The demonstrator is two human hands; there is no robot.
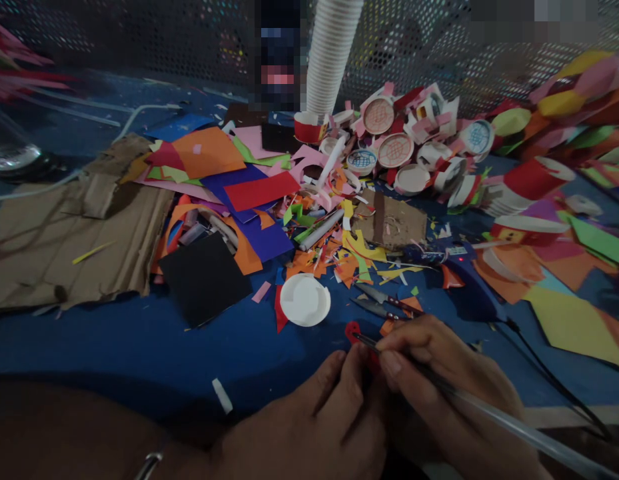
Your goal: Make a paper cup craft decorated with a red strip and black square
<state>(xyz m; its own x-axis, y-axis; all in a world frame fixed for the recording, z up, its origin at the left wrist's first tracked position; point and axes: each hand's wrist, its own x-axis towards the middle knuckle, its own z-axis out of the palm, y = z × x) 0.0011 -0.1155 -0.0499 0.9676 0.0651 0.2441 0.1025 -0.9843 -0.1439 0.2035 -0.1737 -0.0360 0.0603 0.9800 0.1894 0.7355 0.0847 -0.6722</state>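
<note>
My left hand (324, 413) is closed at the table's front edge, its fingertips pinching a small red paper piece (353, 329) with dark marks on its rounded end. In my right hand (454, 393) is a pen (509, 423) with a long translucent barrel. Its dark tip rests at or just above the red piece; contact is hard to tell. Part of the red paper is hidden by my fingers. Just beyond them lie scissors (382, 308) with dark handles. A white round paper disc (305, 301) sits to the left, over a bit of red paper.
Cardboard (79, 247) and a black square (206, 280) lie left. Coloured scraps (334, 257) cover the middle. Decorated paper cups (396, 150) are heaped behind, beside a tall cup stack (334, 53). A blue corded device (472, 283) with a red light lies right.
</note>
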